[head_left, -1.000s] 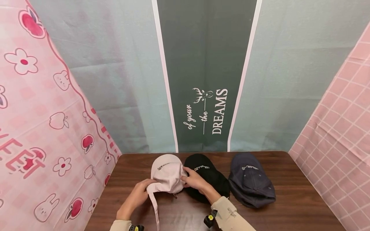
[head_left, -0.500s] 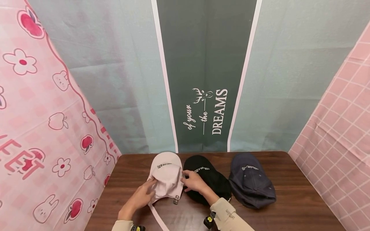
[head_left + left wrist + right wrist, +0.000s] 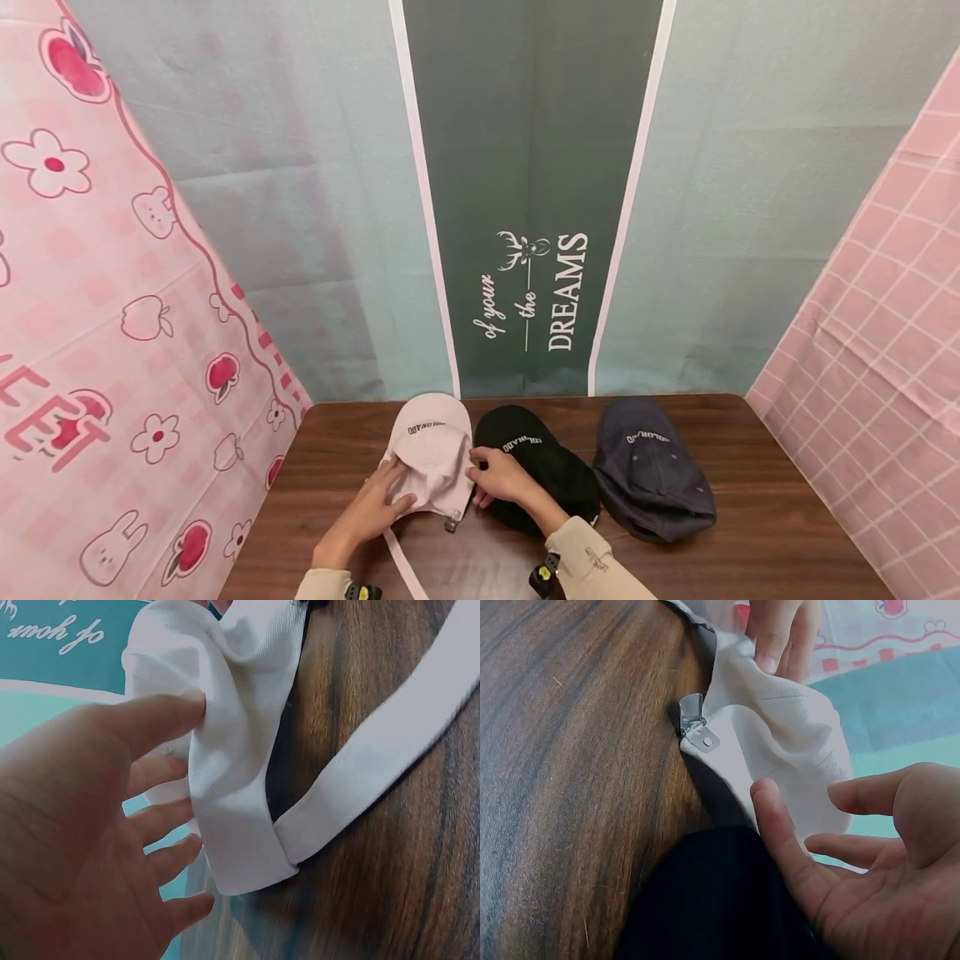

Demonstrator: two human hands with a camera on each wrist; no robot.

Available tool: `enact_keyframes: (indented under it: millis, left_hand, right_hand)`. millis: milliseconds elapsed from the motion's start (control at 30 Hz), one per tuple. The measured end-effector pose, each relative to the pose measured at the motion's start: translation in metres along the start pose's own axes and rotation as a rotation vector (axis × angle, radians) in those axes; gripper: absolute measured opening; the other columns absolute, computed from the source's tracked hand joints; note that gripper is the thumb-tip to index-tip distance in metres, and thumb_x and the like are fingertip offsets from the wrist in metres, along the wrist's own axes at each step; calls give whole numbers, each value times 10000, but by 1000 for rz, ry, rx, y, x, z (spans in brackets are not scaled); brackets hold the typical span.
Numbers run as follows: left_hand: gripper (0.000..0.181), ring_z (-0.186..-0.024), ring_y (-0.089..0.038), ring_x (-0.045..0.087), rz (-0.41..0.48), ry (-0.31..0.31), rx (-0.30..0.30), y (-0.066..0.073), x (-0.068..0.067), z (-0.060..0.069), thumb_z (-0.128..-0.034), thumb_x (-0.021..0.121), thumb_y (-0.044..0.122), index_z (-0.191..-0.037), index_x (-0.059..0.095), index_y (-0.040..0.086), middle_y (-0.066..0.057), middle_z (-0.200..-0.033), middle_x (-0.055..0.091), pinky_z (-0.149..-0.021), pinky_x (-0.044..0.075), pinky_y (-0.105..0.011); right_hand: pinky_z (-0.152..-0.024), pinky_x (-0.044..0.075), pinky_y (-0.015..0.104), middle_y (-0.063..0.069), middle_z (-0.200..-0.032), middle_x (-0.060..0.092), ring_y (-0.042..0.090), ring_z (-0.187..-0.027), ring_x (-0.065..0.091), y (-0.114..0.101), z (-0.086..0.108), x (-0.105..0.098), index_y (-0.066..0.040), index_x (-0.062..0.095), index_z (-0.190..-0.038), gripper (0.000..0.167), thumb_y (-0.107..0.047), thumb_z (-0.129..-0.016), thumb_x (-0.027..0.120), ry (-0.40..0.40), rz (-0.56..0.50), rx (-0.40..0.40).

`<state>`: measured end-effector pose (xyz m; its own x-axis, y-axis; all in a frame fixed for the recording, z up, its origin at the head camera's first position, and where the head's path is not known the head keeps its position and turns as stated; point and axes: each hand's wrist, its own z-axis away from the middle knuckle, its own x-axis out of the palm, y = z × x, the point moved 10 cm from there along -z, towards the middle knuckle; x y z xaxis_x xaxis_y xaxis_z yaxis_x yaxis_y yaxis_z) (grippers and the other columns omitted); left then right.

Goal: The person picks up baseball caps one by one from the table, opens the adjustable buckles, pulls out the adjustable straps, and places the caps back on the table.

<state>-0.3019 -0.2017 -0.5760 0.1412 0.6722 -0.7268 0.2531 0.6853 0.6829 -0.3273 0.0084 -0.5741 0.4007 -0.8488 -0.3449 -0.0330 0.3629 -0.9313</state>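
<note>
A white cap (image 3: 431,450) lies on the wooden table, brim toward the back wall, its long strap (image 3: 405,567) trailing to the front. My left hand (image 3: 370,507) touches the cap's left side; in the left wrist view that hand (image 3: 97,802) has its thumb on the cloth and its fingers spread. At the cap's right side is my right hand (image 3: 504,477), between it and the black cap. The right wrist view shows this hand (image 3: 892,855) with fingertips at the white cloth (image 3: 787,742), near a metal buckle (image 3: 697,733).
A black cap (image 3: 551,467) lies just right of the white one, partly under my right hand and forearm. Farther right on the table (image 3: 772,500) is a dark blue cap (image 3: 656,475). Hanging cloths stand behind and at both sides.
The white cap's back edge has spread and its buckle come into view; the strap has swung rightward at its front end. My left hand has shifted from the strap's base onto the cap's side.
</note>
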Motion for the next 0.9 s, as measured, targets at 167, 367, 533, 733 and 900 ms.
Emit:
enact_keyframes:
  millis: [167, 367, 533, 733, 900]
  left_hand:
    - [665, -1506, -554, 373, -29, 63, 123, -29, 12, -6, -1049, 662, 400, -1550, 506, -8, -366, -1601, 417, -1157, 327, -750]
    - [686, -1528, -460, 408, -119, 108, 111, -60, 27, -15, -1022, 682, 481, -1583, 513, 124, -251, -1639, 451, -1124, 386, -713]
    - [693, -1562, -475, 336, -75, 108, 130, -49, 23, -14, -1062, 612, 479, -1594, 472, 57, -280, -1645, 421, -1115, 324, -783]
    - [656, -1563, -535, 284, -3, 63, 54, -14, 8, -8, -1061, 641, 337, -1577, 458, -23, -324, -1645, 388, -1141, 266, -812]
    - [644, -1570, -529, 284, -42, 20, -73, -7, 5, -9, -1013, 709, 226, -1557, 485, -35, -299, -1658, 388, -1159, 237, -826]
  right_hand:
    - [-601, 641, 466, 244, -913, 709, 349, -649, 754, -1, 1, -1, 145, 563, -1409, 461, -72, -1011, 648, 5, -14, -17]
    - [-597, 640, 442, 285, -1018, 701, 388, -735, 760, -1, 0, -4, 151, 568, -1391, 428, -74, -1032, 631, 15, -18, -41]
    - [-611, 638, 474, 271, -1124, 650, 402, -718, 750, -5, 2, -9, 128, 613, -1340, 377, -92, -1034, 635, 44, 9, -71]
    - [-628, 629, 522, 252, -1181, 606, 346, -658, 742, -10, 7, -18, 103, 653, -1296, 342, -103, -1023, 643, 70, 43, -97]
    - [-593, 623, 436, 211, -1154, 615, 319, -647, 738, -14, 10, -26, 75, 687, -1246, 297, -110, -1016, 652, 85, 81, -128]
